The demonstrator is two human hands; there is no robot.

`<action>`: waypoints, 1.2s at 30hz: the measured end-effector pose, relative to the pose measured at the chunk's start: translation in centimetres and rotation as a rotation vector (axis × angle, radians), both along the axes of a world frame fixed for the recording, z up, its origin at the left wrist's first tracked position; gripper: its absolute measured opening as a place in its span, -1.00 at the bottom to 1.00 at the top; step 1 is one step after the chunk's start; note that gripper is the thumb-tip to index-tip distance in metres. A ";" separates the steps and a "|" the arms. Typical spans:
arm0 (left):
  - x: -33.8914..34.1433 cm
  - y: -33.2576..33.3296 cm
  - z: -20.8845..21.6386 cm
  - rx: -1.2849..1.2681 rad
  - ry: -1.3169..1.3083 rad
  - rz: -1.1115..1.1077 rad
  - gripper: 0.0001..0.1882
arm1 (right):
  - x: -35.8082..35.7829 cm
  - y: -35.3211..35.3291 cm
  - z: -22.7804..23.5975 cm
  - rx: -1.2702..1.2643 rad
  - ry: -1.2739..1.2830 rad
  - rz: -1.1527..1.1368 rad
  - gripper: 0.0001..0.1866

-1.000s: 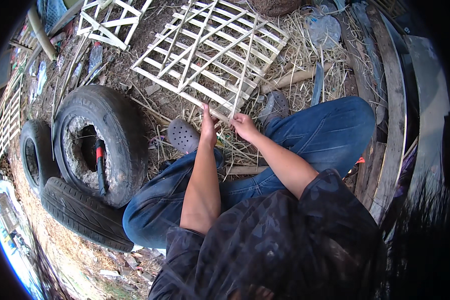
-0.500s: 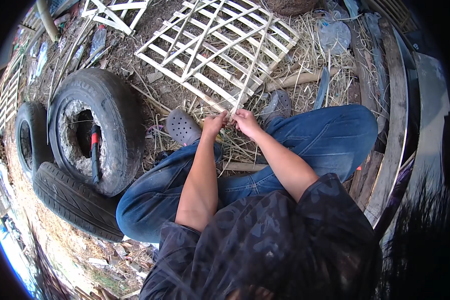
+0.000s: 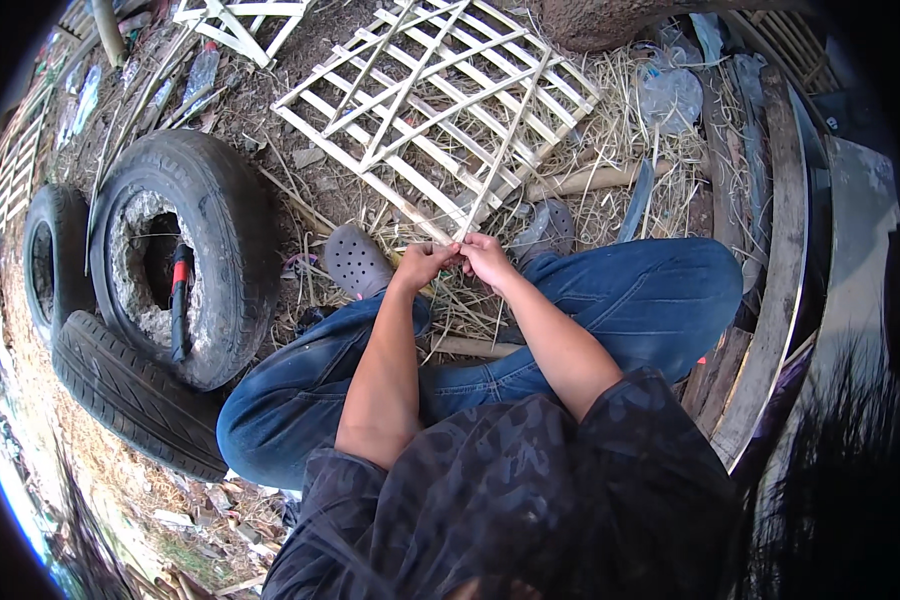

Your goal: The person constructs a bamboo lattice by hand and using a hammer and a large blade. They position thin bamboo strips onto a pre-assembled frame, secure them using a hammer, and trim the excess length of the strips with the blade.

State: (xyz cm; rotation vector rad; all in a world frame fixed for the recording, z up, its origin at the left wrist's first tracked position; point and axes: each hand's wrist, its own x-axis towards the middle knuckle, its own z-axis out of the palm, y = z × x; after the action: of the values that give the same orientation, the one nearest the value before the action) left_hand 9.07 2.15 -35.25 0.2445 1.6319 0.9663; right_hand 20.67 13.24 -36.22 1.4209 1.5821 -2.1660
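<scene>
A pale bamboo lattice panel [image 3: 402,207] of crossed slats lies on the ground in front of me, one corner pointing at my body. My left hand [image 3: 423,266] is closed at that near corner, fingers pinched beside the end of the edge slat. Right against it, my right hand [image 3: 485,261] is closed on the same corner, where a diagonal slat meets the edge. The fingertips of both hands meet there. Anything small between them is hidden.
Worn tyres stand to my left; the largest tyre [image 3: 238,240] has a rough crusted inside and a black tool with a red band [image 3: 179,300] in it. A second lattice piece [image 3: 240,32] lies far left. Wooden planks [image 3: 785,230] run along the right. Straw [image 3: 610,130] covers the ground.
The view has shifted slightly, so tyres and legs sit a little further left. Both hands stay at the panel's near corner, their fingers slightly rearranged.
</scene>
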 end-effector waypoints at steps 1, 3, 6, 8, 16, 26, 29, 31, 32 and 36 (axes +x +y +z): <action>0.1 0.2 0.1 -0.013 -0.017 0.009 -0.47 | 0.0 0.2 0.1 -0.007 -0.007 0.014 -0.87; 0.4 0.4 0.1 -0.042 -0.010 0.011 -0.42 | 0.4 0.6 0.7 -0.030 -0.034 0.041 -0.82; 0.1 0.4 -1.2 -0.113 -0.061 0.091 -0.42 | -0.1 0.7 1.1 -0.062 -0.033 0.095 -0.79; 0.8 0.7 -1.1 -0.039 -0.017 0.122 -0.41 | 0.3 0.9 1.3 -0.079 -0.046 0.089 -0.79; 1.2 0.6 -2.4 0.005 0.019 0.170 -0.46 | 0.5 0.2 0.8 -0.061 0.049 0.022 -0.85; 0.8 0.3 -3.1 -0.023 0.050 0.126 -0.42 | 0.5 -0.2 0.3 -0.065 0.053 -0.013 -0.84; 0.7 0.2 -3.1 -0.029 0.043 0.135 -0.41 | 0.3 -0.1 0.7 -0.079 0.036 0.006 -0.85; 0.9 0.3 -2.7 -0.021 0.033 0.146 -0.40 | 0.4 0.0 0.8 -0.088 0.021 0.013 -0.85; 1.0 0.3 -2.6 -0.017 0.031 0.149 -0.40 | 0.4 0.0 0.9 -0.093 0.014 0.012 -0.85; 0.7 0.4 -2.2 -0.006 0.054 0.143 -0.39 | 0.2 0.1 1.4 -0.090 0.010 0.023 -0.86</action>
State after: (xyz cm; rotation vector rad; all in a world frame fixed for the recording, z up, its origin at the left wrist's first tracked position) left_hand 9.80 2.55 -37.47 0.1529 1.7197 1.0709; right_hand 20.86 13.34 -34.77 1.3620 1.4755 -2.2047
